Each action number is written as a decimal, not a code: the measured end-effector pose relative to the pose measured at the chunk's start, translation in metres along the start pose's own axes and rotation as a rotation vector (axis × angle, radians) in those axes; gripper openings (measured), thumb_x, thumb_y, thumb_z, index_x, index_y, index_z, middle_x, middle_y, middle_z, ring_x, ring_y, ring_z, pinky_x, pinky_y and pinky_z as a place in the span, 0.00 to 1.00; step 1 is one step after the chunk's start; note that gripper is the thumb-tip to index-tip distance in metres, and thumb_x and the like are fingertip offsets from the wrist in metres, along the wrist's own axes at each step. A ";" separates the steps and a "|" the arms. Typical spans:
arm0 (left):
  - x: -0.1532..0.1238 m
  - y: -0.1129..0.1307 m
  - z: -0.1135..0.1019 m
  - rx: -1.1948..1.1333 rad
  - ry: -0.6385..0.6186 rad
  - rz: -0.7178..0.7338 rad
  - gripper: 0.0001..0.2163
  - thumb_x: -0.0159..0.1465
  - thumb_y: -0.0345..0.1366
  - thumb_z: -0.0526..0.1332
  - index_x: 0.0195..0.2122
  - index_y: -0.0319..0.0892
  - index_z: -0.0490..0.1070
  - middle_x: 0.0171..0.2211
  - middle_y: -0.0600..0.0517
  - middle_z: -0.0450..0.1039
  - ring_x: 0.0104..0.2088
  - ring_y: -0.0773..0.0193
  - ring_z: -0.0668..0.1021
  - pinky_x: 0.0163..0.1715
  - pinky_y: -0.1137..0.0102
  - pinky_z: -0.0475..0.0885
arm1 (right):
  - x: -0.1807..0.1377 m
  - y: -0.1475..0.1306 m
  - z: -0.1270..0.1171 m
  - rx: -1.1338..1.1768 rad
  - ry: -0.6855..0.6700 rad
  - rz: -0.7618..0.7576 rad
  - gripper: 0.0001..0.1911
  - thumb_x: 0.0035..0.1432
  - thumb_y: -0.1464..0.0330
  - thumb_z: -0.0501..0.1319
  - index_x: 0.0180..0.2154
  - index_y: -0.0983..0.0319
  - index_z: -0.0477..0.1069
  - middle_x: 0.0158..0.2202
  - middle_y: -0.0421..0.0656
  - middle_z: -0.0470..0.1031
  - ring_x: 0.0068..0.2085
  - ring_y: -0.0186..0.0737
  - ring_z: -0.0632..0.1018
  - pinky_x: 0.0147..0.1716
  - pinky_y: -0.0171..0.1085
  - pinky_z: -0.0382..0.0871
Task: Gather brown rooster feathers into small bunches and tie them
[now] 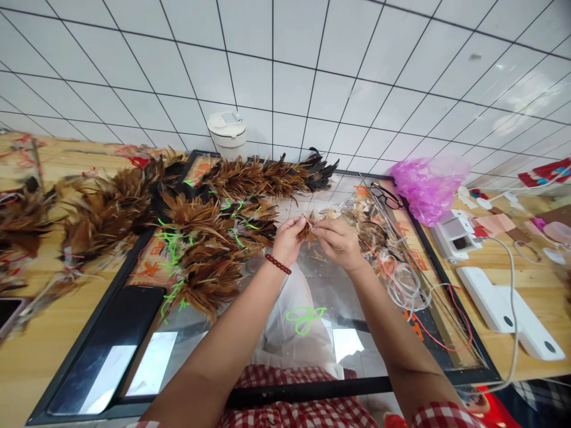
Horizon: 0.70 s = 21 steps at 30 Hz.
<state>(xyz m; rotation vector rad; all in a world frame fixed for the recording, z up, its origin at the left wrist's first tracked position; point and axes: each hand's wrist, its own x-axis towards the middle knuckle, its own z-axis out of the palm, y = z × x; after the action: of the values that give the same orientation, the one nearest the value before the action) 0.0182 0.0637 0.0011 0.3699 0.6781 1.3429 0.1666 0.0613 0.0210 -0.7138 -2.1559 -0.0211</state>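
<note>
We take the glass panel (312, 297), a flat reflective sheet in a black frame, as our landmark. Left of it, on the wooden table (35, 351), lie loose brown feather bundles (102, 208), soft and ragged in outline. On the panel's left part rest one dark phone (111, 342) and a heap of strung brown feathers (209, 238), bound with bright green cord (172, 246). Behind the panel stands one white lidded cup (228, 134), cylindrical and smooth.

Over the panel's centre we see two hands. Our left hand (288, 238) (a red bead bracelet (278, 264) circles its wrist) and our right hand (339, 241) both pinch a small feather tuft (307, 229) between fingertips; the tuft is short, brown and fibrous, held just above the glass. One green cord loop (306, 316) lies on the panel nearer us.

On the panel's right part lie pale loose feathers (370, 220), coiled white cord (404, 285), thin red thread (439, 339) and one pair of black glasses (386, 195). Right of the panel sit one crumpled pink plastic bag (428, 184) and one white power strip (513, 312).
</note>
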 end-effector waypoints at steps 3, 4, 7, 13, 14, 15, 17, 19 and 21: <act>0.000 0.003 -0.001 -0.039 0.003 -0.041 0.09 0.51 0.34 0.72 0.29 0.38 0.73 0.28 0.52 0.78 0.29 0.69 0.79 0.29 0.76 0.71 | -0.001 0.002 0.001 -0.027 -0.041 -0.038 0.11 0.58 0.76 0.58 0.39 0.59 0.76 0.39 0.46 0.80 0.41 0.39 0.79 0.41 0.40 0.72; -0.001 0.004 -0.001 -0.044 0.008 -0.046 0.09 0.51 0.33 0.71 0.30 0.38 0.73 0.28 0.52 0.78 0.29 0.69 0.79 0.29 0.76 0.71 | -0.002 0.002 0.001 -0.033 -0.049 -0.046 0.11 0.58 0.76 0.58 0.39 0.59 0.76 0.39 0.46 0.80 0.41 0.39 0.79 0.40 0.40 0.72; 0.000 0.002 0.000 -0.030 0.009 -0.036 0.09 0.51 0.33 0.72 0.29 0.38 0.73 0.28 0.51 0.78 0.28 0.70 0.78 0.27 0.77 0.70 | -0.002 0.002 0.003 -0.033 -0.069 -0.038 0.10 0.58 0.76 0.58 0.37 0.60 0.76 0.38 0.46 0.80 0.39 0.39 0.79 0.39 0.39 0.71; 0.003 -0.008 0.002 0.044 0.074 0.138 0.11 0.46 0.35 0.73 0.25 0.38 0.74 0.22 0.55 0.74 0.24 0.73 0.75 0.27 0.78 0.70 | 0.003 -0.005 0.000 0.065 -0.190 0.024 0.12 0.55 0.73 0.58 0.42 0.60 0.74 0.43 0.48 0.79 0.44 0.42 0.78 0.44 0.42 0.70; 0.004 -0.010 0.002 0.067 0.090 0.168 0.11 0.45 0.36 0.74 0.25 0.38 0.74 0.22 0.55 0.74 0.24 0.74 0.74 0.27 0.78 0.69 | 0.004 -0.006 -0.002 0.086 -0.204 0.050 0.12 0.55 0.72 0.59 0.42 0.60 0.74 0.43 0.48 0.79 0.45 0.42 0.78 0.44 0.42 0.70; 0.004 -0.011 0.001 0.089 0.107 0.189 0.12 0.45 0.37 0.74 0.25 0.38 0.74 0.22 0.55 0.74 0.23 0.74 0.74 0.25 0.78 0.69 | 0.005 -0.008 -0.003 0.104 -0.207 0.080 0.12 0.54 0.70 0.59 0.42 0.60 0.73 0.43 0.47 0.79 0.44 0.42 0.78 0.44 0.42 0.70; 0.005 -0.012 0.000 0.128 0.141 0.200 0.13 0.44 0.39 0.74 0.25 0.38 0.74 0.21 0.55 0.73 0.20 0.75 0.71 0.21 0.78 0.66 | 0.007 -0.011 -0.007 0.122 -0.180 0.148 0.12 0.54 0.69 0.60 0.42 0.60 0.73 0.40 0.46 0.79 0.40 0.40 0.78 0.42 0.41 0.69; 0.006 -0.012 -0.001 0.151 0.167 0.192 0.14 0.44 0.41 0.74 0.25 0.38 0.73 0.20 0.56 0.72 0.19 0.75 0.69 0.19 0.78 0.63 | 0.009 -0.013 -0.009 0.134 -0.141 0.194 0.10 0.55 0.68 0.61 0.41 0.60 0.74 0.38 0.45 0.79 0.37 0.39 0.78 0.41 0.41 0.69; 0.006 -0.012 -0.002 0.160 0.184 0.188 0.15 0.43 0.41 0.74 0.25 0.38 0.73 0.20 0.56 0.72 0.19 0.74 0.69 0.19 0.77 0.63 | 0.010 -0.015 -0.008 0.173 -0.108 0.241 0.10 0.56 0.67 0.61 0.41 0.59 0.74 0.37 0.44 0.79 0.36 0.38 0.77 0.40 0.40 0.69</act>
<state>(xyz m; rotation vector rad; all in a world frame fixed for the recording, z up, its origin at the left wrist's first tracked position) 0.0264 0.0662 -0.0092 0.4511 0.9258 1.5178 0.1602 0.0518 0.0374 -0.8838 -2.1276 0.3337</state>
